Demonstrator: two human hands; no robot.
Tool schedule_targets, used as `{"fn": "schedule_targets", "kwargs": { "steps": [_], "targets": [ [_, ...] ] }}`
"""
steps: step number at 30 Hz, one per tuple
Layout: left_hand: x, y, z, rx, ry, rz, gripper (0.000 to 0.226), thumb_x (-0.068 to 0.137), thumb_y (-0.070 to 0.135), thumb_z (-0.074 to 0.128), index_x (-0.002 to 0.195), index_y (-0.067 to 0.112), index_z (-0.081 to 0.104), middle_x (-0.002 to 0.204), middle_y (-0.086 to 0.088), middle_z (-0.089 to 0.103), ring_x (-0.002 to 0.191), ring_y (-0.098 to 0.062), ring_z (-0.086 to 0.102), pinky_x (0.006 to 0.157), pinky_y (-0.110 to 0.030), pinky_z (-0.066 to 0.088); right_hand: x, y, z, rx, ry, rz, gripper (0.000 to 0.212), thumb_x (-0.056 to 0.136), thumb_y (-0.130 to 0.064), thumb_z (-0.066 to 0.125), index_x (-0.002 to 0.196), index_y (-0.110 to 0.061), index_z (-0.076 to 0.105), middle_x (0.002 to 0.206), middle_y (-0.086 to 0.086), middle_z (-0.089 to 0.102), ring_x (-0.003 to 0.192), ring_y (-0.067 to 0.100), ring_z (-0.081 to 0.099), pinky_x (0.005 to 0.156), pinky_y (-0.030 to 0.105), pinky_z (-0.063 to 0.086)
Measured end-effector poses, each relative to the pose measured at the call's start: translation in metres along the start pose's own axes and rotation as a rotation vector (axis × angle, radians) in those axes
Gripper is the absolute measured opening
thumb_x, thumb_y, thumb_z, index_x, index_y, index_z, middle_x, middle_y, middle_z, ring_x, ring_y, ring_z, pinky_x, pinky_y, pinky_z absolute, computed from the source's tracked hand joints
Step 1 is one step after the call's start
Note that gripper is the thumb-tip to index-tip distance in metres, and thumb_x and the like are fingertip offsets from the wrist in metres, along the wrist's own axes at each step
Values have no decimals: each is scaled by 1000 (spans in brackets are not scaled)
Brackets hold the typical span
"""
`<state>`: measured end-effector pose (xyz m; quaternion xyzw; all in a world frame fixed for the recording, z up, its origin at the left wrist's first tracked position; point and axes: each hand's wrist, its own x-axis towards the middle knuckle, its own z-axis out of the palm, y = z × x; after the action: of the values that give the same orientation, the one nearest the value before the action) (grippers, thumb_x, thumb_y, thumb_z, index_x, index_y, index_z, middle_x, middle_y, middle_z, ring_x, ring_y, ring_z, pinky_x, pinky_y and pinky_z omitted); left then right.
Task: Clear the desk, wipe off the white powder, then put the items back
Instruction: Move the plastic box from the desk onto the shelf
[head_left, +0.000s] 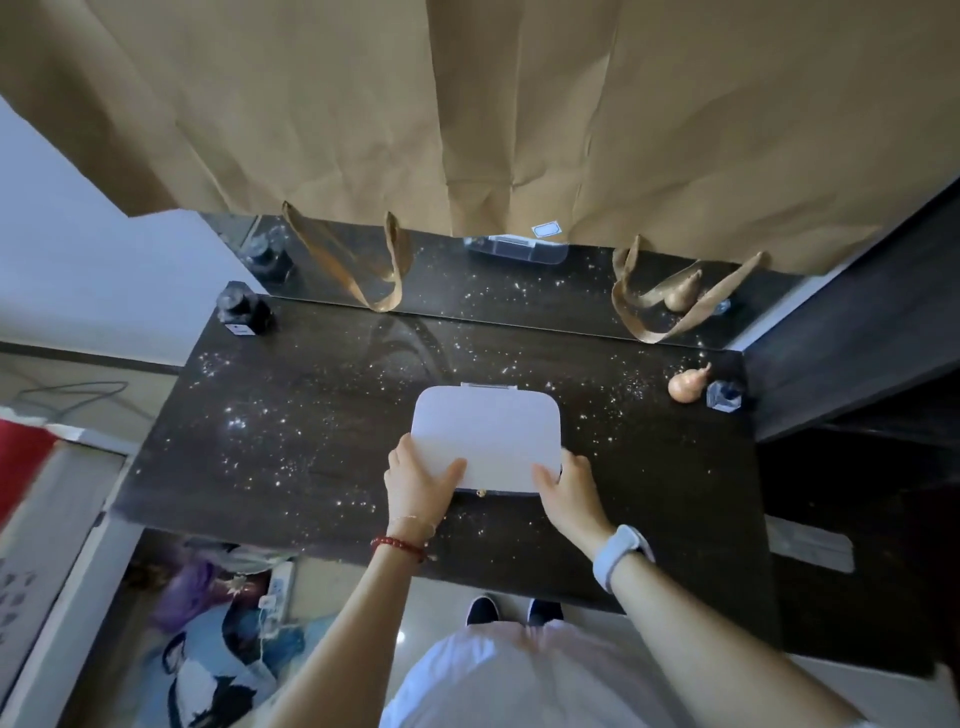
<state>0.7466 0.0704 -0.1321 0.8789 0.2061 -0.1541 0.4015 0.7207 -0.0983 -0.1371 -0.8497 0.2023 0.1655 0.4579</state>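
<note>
My left hand (423, 480) grips the near-left corner of the white box (485, 439), thumb laid over the lid and fingers wrapped round the side. My right hand (563, 486) does the same at the near-right corner, thumb on top. So both hands are closed on the box, which sits flat between them at my 12 o'clock, near the middle of the dark desk (311, 415). I cannot tell whether it is lifted clear or in contact with the surface (no shadow gap is readable).

Progress, as I judge it: very early. The clearing step is only beginning, and this box looks like the first item to go. The white powder (249, 421) is scattered across the desk, heaviest at 9 to 10 o'clock of the box and along the near edge, with more specks at 1 to 2 o'clock. No wiping appears done, and no cloth is in view.

To be cleared as well:
- dark ink bottle (243, 310) at the far-left corner, 10 o'clock, well apart from the hands
- small gourd (687, 384) at 2 o'clock, far right
- small blue bottle (723, 397) just beside the gourd, further right

Behind the desk stands a mirror (467, 280), doubling these items. Brown paper (519, 114) hangs over its upper part.
</note>
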Motion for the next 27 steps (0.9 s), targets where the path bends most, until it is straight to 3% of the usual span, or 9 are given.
{"fn": "schedule_targets", "kwargs": {
  "steps": [2, 6, 12, 16, 20, 21, 23, 27],
  "targets": [
    [-6, 3, 1, 41, 26, 72, 61, 75, 24, 69, 123, 3, 36, 124, -17, 43, 115, -33, 38, 99, -41, 32, -3, 5, -5, 24, -6, -25, 17, 89, -16, 52, 104, -7, 53, 93, 8, 47, 88, 25, 46, 77, 34, 39],
    [-26, 19, 9, 32, 32, 251, 70, 73, 22, 71, 129, 4, 32, 129, -15, 39, 117, -31, 34, 101, -41, 29, -24, 21, -28, 80, 97, -28, 33, 91, -17, 52, 121, -5, 49, 104, 9, 44, 97, 25, 53, 88, 32, 43],
    [-77, 63, 67, 31, -188, 541, 77, 73, 29, 70, 133, 9, 26, 133, -9, 34, 118, -24, 31, 101, -36, 31, -82, 74, -81, 253, 511, 54, 18, 93, -14, 46, 107, -4, 51, 101, 8, 44, 81, 10, 48, 66, 5, 35],
    [-126, 101, 122, 72, -377, 714, 80, 72, 37, 60, 137, 12, 21, 136, -6, 30, 120, -20, 29, 103, -29, 26, -118, 122, -127, 407, 782, 131, 27, 93, -15, 48, 117, -3, 48, 107, 6, 43, 94, 21, 45, 73, 23, 36],
    [-168, 141, 182, 80, -504, 782, 77, 80, 26, 64, 139, 14, 17, 140, -3, 27, 126, -17, 26, 107, -26, 23, -130, 169, -194, 393, 924, 96, 55, 83, -56, 42, 114, -10, 43, 111, 6, 47, 99, 22, 45, 87, 43, 39],
    [-175, 152, 196, 73, -523, 777, 78, 80, 25, 64, 140, 15, 15, 140, -2, 26, 127, -16, 26, 107, -24, 23, -128, 178, -213, 385, 949, 80, 53, 83, -59, 40, 111, -14, 42, 112, 5, 47, 101, 22, 44, 89, 43, 38],
    [-186, 175, 221, 53, -540, 767, 81, 80, 24, 65, 141, 15, 14, 140, -3, 26, 127, -16, 26, 108, -24, 23, -118, 188, -252, 383, 997, 61, 40, 85, -46, 42, 114, -18, 43, 115, 8, 48, 106, 26, 45, 92, 40, 38],
    [-189, 215, 257, 10, -451, 754, 80, 77, 21, 68, 140, 12, 18, 133, -10, 32, 116, -13, 30, 105, -34, 35, -84, 195, -314, 328, 967, 54, 53, 82, -42, 43, 121, -7, 46, 112, 9, 45, 100, 22, 47, 80, 34, 43]
  ]
}}
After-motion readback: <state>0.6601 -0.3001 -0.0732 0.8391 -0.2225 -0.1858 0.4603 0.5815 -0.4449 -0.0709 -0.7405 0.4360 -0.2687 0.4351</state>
